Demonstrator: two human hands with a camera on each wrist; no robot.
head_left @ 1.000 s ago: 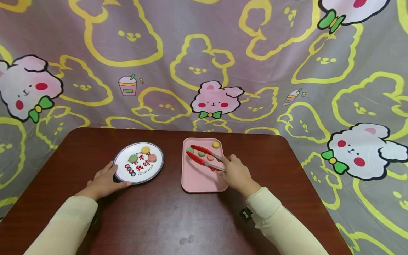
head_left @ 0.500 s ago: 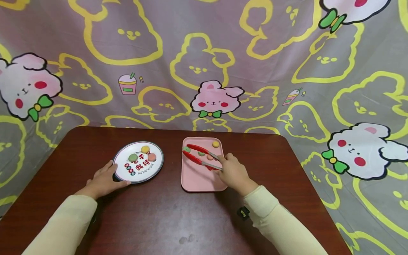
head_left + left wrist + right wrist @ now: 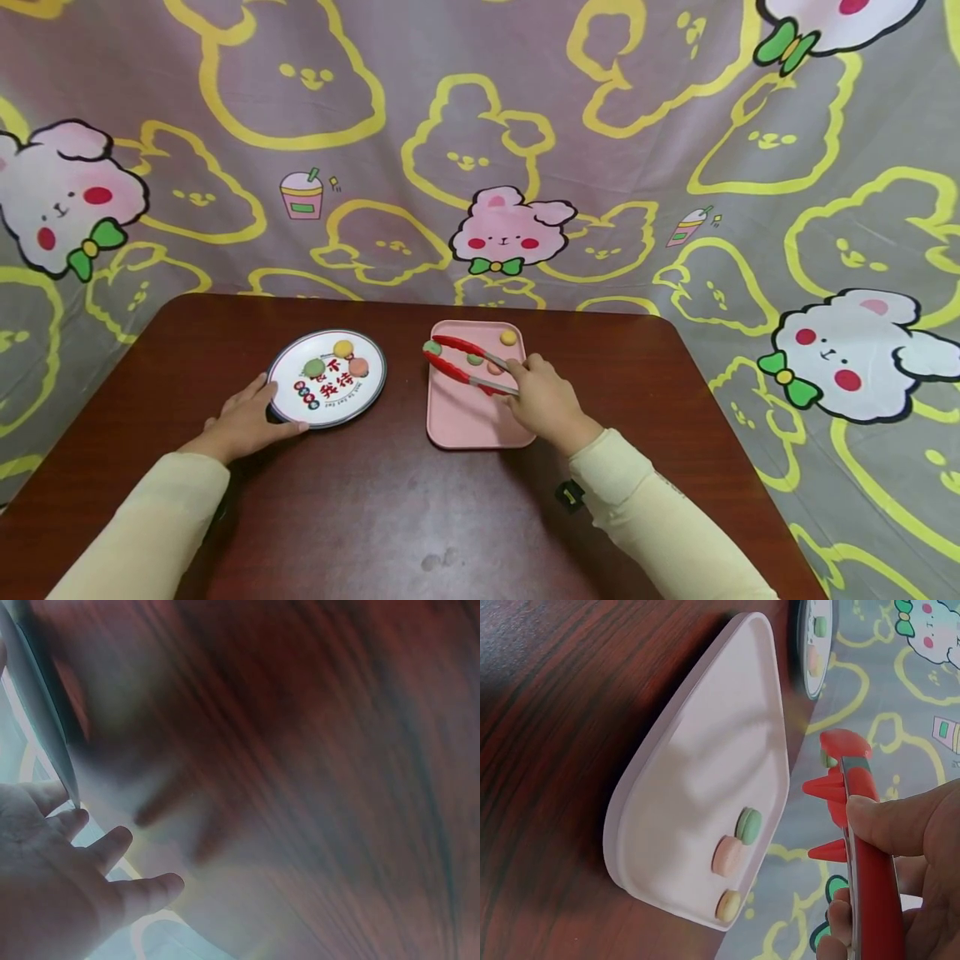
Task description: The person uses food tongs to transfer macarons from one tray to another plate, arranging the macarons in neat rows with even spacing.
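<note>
My right hand (image 3: 552,404) grips red-and-silver tongs (image 3: 453,372), which hold a green macaron (image 3: 432,347) between their tips. That macaron is over the left edge of the pink tray (image 3: 476,425), raised above it in the right wrist view. Still on the tray are a yellow macaron (image 3: 508,337), a green one (image 3: 749,826) and a pink one (image 3: 727,856). My left hand (image 3: 243,421) rests against the left rim of a white round plate (image 3: 358,406), fingers extended, thumb along the near edge. Yellow (image 3: 342,349), green (image 3: 313,367) and pink (image 3: 358,367) macarons lie on the plate.
A dark brown wooden table (image 3: 375,517) carries both plate and tray, the plate left of the tray with a gap between. Behind the table hangs a grey cloth (image 3: 375,175) with cartoon rabbits. A small black tag (image 3: 570,495) shows beneath the right wrist.
The tongs have lifted the green macaron from the tray's upper left and carried it leftward to the tray's edge. The right hand shifted slightly left; the left hand stayed at the plate.
</note>
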